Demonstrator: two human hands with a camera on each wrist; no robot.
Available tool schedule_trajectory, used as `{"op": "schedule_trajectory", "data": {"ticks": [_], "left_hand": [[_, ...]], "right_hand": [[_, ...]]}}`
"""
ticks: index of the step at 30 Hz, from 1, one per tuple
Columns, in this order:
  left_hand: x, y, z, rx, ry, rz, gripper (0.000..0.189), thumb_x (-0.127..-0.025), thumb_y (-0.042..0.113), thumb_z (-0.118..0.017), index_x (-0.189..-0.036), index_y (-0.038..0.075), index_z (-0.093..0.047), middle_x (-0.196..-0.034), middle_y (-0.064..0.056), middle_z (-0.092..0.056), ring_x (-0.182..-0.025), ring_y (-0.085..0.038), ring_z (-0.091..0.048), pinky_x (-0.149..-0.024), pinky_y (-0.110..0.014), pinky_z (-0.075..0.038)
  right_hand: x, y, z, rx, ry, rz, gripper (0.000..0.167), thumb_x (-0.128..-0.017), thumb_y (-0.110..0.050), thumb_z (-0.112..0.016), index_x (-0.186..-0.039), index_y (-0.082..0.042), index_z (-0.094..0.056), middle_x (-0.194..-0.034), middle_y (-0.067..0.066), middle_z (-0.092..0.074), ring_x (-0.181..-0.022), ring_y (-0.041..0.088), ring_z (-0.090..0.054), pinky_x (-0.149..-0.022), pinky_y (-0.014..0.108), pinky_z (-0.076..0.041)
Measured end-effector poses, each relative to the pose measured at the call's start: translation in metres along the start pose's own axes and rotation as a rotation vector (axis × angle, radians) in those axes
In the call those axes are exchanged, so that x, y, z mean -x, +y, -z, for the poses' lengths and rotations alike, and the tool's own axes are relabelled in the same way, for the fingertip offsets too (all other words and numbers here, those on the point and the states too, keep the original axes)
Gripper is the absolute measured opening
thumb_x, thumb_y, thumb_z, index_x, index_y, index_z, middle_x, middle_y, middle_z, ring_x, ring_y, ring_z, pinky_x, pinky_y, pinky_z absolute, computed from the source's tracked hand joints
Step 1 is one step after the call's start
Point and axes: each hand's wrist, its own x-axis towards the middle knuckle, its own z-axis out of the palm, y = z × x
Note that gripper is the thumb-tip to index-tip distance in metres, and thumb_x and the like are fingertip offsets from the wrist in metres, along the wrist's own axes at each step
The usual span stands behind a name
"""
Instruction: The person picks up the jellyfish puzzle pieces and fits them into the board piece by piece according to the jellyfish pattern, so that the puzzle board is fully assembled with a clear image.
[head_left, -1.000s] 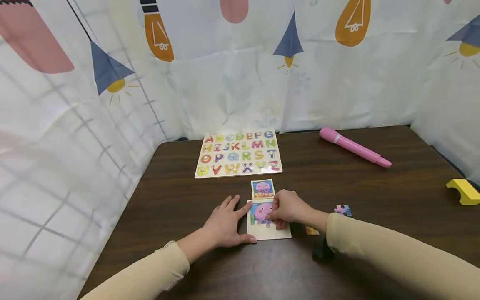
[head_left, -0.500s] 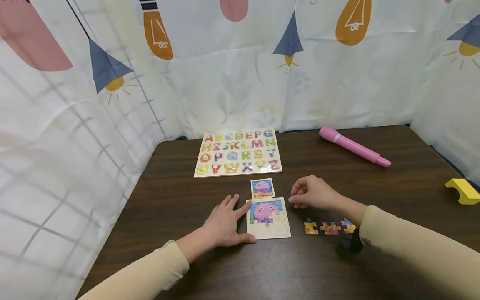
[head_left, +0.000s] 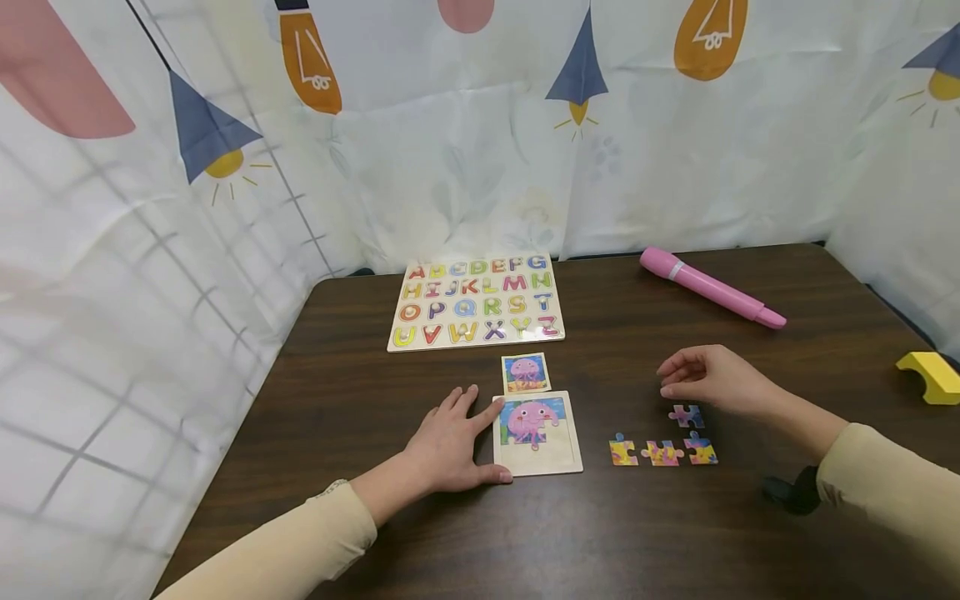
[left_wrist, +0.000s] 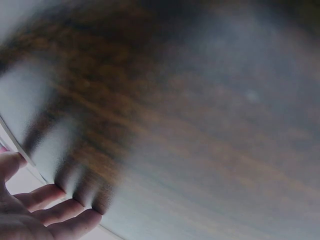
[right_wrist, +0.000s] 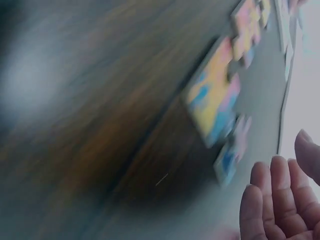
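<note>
A square puzzle board [head_left: 555,454] lies on the table, its upper part filled with a pink jellyfish picture [head_left: 531,421] and its lower part bare wood. My left hand [head_left: 448,448] is spread at its left side, forefinger and thumb tips right at the edge. Just beyond the board is a small jellyfish picture card [head_left: 525,375]. Over to the right, my right hand [head_left: 716,379] hovers, fingers relaxed and holding nothing, behind a blue-and-pink puzzle piece [head_left: 686,416]. Nearer me sit a yellow puzzle piece [head_left: 622,452], a pink-and-yellow one [head_left: 663,454] and a yellow-and-blue one [head_left: 701,451].
An alphabet board [head_left: 476,302] with coloured letters lies behind the card. At the back right is a pink pen-shaped toy [head_left: 712,287], with a yellow arch block [head_left: 930,377] by the right edge. A printed curtain [head_left: 480,167] hangs behind the dark wooden table [head_left: 337,400].
My right hand has left the board and moved right, beyond the loose pieces. Those pieces and the jellyfish picture are uncovered now. The left hand has stayed in place.
</note>
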Motion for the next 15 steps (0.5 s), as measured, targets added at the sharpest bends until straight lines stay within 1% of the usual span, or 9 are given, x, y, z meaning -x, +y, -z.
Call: {"op": "schedule_trajectory", "data": {"ticks": [4, 7, 10, 15], "left_hand": [[0.0, 0.0, 0.001, 0.0, 0.002, -0.004, 0.098, -0.079, 0.072, -0.072, -0.16, 0.026, -0.038, -0.166, -0.02, -0.031, -0.153, -0.043, -0.028, -0.115, -0.061, -0.038], [0.0, 0.0, 0.002, 0.0, 0.002, -0.003, 0.098, -0.079, 0.072, -0.073, -0.16, 0.026, -0.038, -0.166, -0.02, -0.031, -0.153, -0.043, -0.028, -0.115, -0.061, -0.037], [0.0, 0.0, 0.002, -0.002, 0.002, 0.001, 0.098, -0.079, 0.071, -0.073, -0.16, 0.026, -0.038, -0.166, -0.019, -0.03, -0.154, -0.043, -0.027, -0.116, -0.061, -0.037], [0.0, 0.001, 0.001, 0.002, -0.004, 0.002, 0.098, -0.08, 0.071, -0.073, -0.16, 0.026, -0.038, -0.166, -0.02, -0.03, -0.154, -0.043, -0.027, -0.116, -0.061, -0.037]], "right_hand": [[0.012, 0.017, 0.008, 0.049, 0.014, -0.037, 0.032, -0.094, -0.02, -0.076, -0.115, 0.003, -0.069, -0.099, 0.004, -0.074, -0.083, 0.002, -0.064, -0.072, 0.022, -0.051], [0.018, 0.027, 0.011, 0.063, -0.005, -0.051, 0.033, -0.093, -0.019, -0.077, -0.115, 0.004, -0.069, -0.099, 0.004, -0.073, -0.082, 0.002, -0.064, -0.073, 0.021, -0.052], [0.023, 0.035, 0.012, 0.06, -0.032, -0.042, 0.036, -0.091, -0.019, -0.078, -0.116, 0.005, -0.068, -0.101, 0.005, -0.071, -0.082, 0.001, -0.062, -0.074, 0.02, -0.054], [0.026, 0.042, 0.008, 0.069, -0.057, -0.029, 0.037, -0.089, -0.022, -0.08, -0.117, 0.001, -0.069, -0.104, 0.005, -0.067, -0.083, 0.001, -0.056, -0.074, 0.02, -0.052]]}}
